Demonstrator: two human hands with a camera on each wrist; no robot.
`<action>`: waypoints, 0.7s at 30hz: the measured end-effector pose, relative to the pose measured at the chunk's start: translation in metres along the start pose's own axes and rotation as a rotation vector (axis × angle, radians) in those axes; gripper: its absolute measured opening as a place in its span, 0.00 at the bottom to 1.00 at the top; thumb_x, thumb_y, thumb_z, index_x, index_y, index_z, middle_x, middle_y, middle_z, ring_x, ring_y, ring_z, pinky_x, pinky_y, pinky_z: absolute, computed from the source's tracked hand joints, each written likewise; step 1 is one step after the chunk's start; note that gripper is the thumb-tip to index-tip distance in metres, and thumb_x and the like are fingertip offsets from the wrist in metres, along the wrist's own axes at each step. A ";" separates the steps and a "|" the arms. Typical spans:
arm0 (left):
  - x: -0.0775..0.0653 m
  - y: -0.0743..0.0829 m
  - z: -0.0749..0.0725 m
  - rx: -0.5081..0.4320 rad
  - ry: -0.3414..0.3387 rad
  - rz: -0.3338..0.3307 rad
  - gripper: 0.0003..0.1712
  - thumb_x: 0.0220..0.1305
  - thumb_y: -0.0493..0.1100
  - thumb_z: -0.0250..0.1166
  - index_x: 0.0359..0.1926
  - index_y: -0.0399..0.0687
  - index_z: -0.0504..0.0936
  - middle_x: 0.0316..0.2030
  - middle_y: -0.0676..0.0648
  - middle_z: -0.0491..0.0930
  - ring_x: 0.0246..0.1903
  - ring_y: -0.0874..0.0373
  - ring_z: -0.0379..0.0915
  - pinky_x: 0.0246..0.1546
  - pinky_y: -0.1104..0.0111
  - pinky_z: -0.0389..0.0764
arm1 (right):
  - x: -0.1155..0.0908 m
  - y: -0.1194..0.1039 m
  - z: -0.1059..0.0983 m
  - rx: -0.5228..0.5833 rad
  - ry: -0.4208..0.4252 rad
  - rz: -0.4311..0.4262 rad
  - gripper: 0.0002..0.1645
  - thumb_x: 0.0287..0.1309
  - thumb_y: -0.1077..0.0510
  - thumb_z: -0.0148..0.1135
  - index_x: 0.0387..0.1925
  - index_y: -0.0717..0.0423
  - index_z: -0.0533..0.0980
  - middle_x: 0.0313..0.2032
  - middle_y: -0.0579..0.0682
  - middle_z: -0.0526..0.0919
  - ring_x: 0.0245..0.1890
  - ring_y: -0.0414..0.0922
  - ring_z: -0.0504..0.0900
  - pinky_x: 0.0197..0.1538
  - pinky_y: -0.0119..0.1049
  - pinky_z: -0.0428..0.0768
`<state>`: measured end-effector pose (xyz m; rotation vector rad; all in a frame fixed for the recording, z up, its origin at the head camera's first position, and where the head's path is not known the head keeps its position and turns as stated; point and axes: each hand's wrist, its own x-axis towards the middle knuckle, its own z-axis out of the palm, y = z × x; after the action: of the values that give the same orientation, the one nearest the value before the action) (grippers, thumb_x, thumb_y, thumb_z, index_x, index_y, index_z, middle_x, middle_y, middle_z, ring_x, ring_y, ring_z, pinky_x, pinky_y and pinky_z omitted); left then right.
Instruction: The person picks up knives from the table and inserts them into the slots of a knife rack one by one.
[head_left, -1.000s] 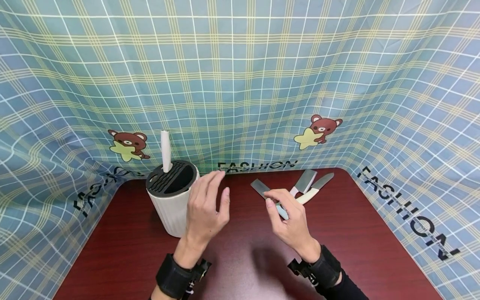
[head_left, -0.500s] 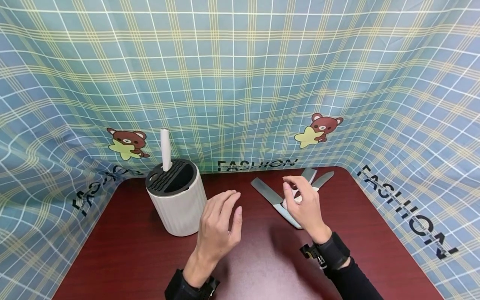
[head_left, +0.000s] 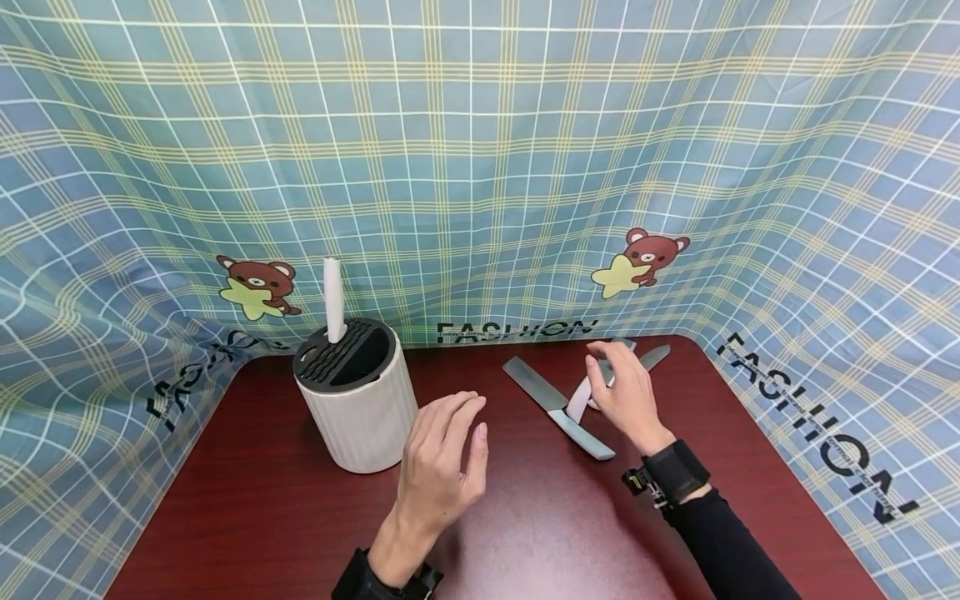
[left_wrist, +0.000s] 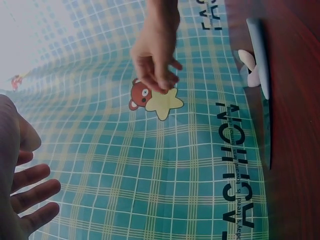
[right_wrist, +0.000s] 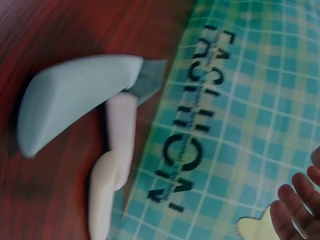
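Observation:
My right hand (head_left: 630,396) hovers over several knives lying on the table at the right; its fingers are bent and hold nothing. Nearest the middle is a knife with a light blue handle (head_left: 583,435). A pinkish-white knife handle (right_wrist: 121,132) touches it, and a cream handle (right_wrist: 102,200) lies alongside. In the head view my right hand partly hides these two. Loosely held fingers mark my left hand (head_left: 441,467), raised over the table with nothing in it. Left of it stands a white ribbed knife block (head_left: 360,425), with a white-handled knife (head_left: 334,300) upright in its slotted black top.
The dark red table (head_left: 247,500) has rounded far corners. A blue checked cloth (head_left: 480,183) with printed bears hangs behind and along both sides.
My right hand has moved right and away from me, uncovering the light blue handle. The left hand has shifted right and toward me, away from the knife block.

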<state>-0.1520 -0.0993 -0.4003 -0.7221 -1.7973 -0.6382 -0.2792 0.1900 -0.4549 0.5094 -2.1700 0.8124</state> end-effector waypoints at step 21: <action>-0.002 0.003 -0.007 0.003 0.021 0.020 0.14 0.67 0.37 0.58 0.48 0.36 0.84 0.45 0.42 0.85 0.44 0.48 0.81 0.51 0.59 0.78 | -0.010 0.067 0.012 -0.184 -0.340 0.081 0.19 0.59 0.70 0.57 0.51 0.60 0.80 0.48 0.61 0.83 0.47 0.57 0.78 0.37 0.46 0.74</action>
<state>-0.1453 -0.1028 -0.3998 -0.7279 -1.7697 -0.6278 -0.3173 0.2313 -0.4950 0.4956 -2.5635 0.5917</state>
